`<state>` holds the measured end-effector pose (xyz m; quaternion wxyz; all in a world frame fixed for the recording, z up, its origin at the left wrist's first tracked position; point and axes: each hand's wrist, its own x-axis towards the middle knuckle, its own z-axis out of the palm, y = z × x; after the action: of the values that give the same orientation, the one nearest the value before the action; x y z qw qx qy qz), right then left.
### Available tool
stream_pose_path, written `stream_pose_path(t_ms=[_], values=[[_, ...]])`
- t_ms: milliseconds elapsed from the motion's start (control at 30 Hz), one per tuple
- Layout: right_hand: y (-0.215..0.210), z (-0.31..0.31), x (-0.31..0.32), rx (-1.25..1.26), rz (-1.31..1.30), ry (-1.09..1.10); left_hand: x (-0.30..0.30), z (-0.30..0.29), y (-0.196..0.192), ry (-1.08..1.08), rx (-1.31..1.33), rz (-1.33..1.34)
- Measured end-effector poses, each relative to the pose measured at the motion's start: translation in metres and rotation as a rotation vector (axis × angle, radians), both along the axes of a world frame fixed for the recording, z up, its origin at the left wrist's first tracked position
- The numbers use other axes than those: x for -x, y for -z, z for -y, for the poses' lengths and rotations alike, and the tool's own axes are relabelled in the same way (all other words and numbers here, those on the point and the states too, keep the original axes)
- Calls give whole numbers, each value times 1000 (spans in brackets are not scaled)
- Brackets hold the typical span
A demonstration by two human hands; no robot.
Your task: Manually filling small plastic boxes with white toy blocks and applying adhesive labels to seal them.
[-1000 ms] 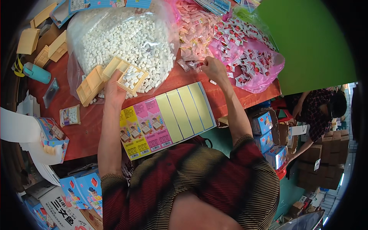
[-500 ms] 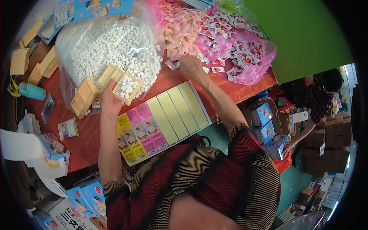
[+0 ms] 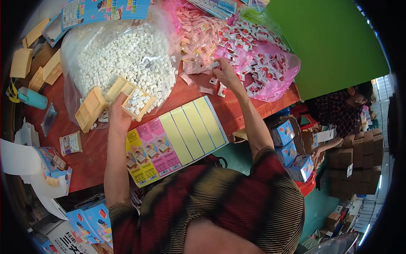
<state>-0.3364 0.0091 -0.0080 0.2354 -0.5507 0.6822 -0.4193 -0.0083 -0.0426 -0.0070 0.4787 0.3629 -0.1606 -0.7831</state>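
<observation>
In my left hand (image 3: pixel 119 116) is a small cream plastic box (image 3: pixel 118 88) with compartments, its fingers wrapped round the near side. White cubes (image 3: pixel 138 102) fill the box's right compartment; its upper left part looks bare. Just left of it, another cream box (image 3: pixel 90 111) leans against a big clear bag (image 3: pixel 72 55) of white cubes. My right hand (image 3: pixel 228 76) is closed in a pinch on a small white packet (image 3: pixel 216 64), above the table between the pink packets (image 3: pixel 198 40) and the strawberry-printed packets (image 3: pixel 264 70). A few loose packets (image 3: pixel 206 90) lie below that hand.
A sheet of yellow and pink printed labels (image 3: pixel 190 127) lies at the table's front edge. To the left are more cream boxes (image 3: pixel 21 63), a teal bottle (image 3: pixel 33 99) and a filled box (image 3: pixel 71 144). Another person (image 3: pixel 338 106) handles blue cartons (image 3: pixel 300 167) at the right.
My right hand has moved slightly right and now holds a small packet up off the table. My left hand still holds the box; the whole view has shifted slightly.
</observation>
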Motion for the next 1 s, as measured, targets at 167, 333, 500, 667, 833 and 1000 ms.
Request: stream_pose_path(t_ms=[167, 333, 500, 667, 833, 1000], values=[[-26, 30, -18, 76, -120, -50, 1, -1, 8, 7, 10, -2], [4, 79, -34, 93, -590, -34, 6, -3, 3, 22, 36, -28], [22, 95, -40, 0, -837, -75, -1, -5, 3, 35, 12, -101], [-2, 85, -23, -190, -810, -97, 10, -7, 1, 130, -4, -151], [-26, 78, -36, 3, -668, -12, 5, -14, 3, 168, -48, -159], [-46, 79, -70, 165, -579, -268, 16, -14, -3, 258, 76, -155]])
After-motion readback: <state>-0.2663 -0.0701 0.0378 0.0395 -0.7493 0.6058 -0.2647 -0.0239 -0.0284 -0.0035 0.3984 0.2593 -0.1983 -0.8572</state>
